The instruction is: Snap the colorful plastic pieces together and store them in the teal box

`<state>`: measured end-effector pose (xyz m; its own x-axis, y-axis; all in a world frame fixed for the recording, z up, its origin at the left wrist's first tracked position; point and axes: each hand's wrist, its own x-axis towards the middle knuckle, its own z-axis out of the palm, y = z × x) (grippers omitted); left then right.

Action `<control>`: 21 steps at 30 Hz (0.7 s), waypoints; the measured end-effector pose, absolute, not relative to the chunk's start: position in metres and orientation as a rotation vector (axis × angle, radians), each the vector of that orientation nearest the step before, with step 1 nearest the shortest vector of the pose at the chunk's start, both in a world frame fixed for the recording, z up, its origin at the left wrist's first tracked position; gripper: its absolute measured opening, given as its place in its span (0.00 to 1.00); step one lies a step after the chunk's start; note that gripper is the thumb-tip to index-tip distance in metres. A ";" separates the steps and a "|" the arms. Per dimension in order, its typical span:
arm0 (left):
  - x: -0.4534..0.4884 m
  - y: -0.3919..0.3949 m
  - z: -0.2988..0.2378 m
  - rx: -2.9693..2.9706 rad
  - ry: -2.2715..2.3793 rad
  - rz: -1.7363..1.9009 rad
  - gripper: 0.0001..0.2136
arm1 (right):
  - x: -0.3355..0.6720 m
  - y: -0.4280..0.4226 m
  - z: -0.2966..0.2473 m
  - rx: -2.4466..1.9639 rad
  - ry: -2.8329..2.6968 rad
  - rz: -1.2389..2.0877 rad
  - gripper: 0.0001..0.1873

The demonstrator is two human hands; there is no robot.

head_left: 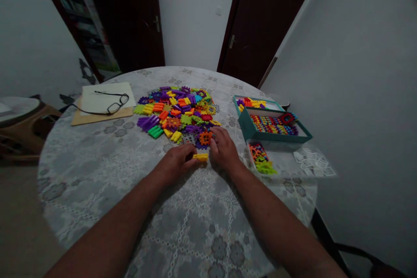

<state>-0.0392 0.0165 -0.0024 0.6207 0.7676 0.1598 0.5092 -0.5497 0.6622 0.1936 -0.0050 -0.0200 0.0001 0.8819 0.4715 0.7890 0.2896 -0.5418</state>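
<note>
Here, yellow piece (201,157) clamped between left fingers (188,150); right fingers (220,133) beside orange piece (205,138), grip unclear.

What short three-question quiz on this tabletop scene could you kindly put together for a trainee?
1. Which hand holds the small yellow ridged plastic piece?
2. True or false: the black-framed eyeglasses lie across the flat cream sheet.
3. Which is nearest the bare right hand: (a) the deep teal rectangular box, (b) the orange plastic lattice square, or (c) the loose white plastic pieces?

Key: 1. The bare left hand. 2. True. 3. b.
</note>
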 end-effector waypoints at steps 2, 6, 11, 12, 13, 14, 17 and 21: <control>-0.038 0.014 0.000 2.273 0.997 0.592 0.03 | 0.192 0.002 -0.024 -1.572 -1.817 0.129 0.27; -0.038 0.014 -0.001 2.302 0.971 0.613 0.02 | 0.190 0.007 -0.031 -1.621 -1.903 0.148 0.27; -0.038 0.015 -0.004 2.310 0.970 0.630 0.01 | 0.193 0.001 -0.030 -1.569 -1.830 0.179 0.18; -0.038 0.015 -0.005 2.308 0.976 0.627 0.01 | 0.195 -0.001 -0.028 -1.550 -1.802 0.198 0.15; -0.037 0.015 -0.005 2.305 0.983 0.623 0.01 | 0.197 -0.004 -0.026 -1.530 -1.776 0.218 0.13; -0.037 0.014 -0.005 2.302 0.987 0.621 0.01 | 0.199 -0.007 -0.024 -1.504 -1.763 0.241 0.12; -0.037 0.014 -0.004 2.295 0.990 0.633 0.01 | 0.200 -0.018 -0.016 -1.366 -1.842 0.337 0.10; -0.038 0.015 -0.006 2.293 1.023 0.668 0.04 | 0.196 -0.029 -0.006 -1.229 -1.991 0.422 0.09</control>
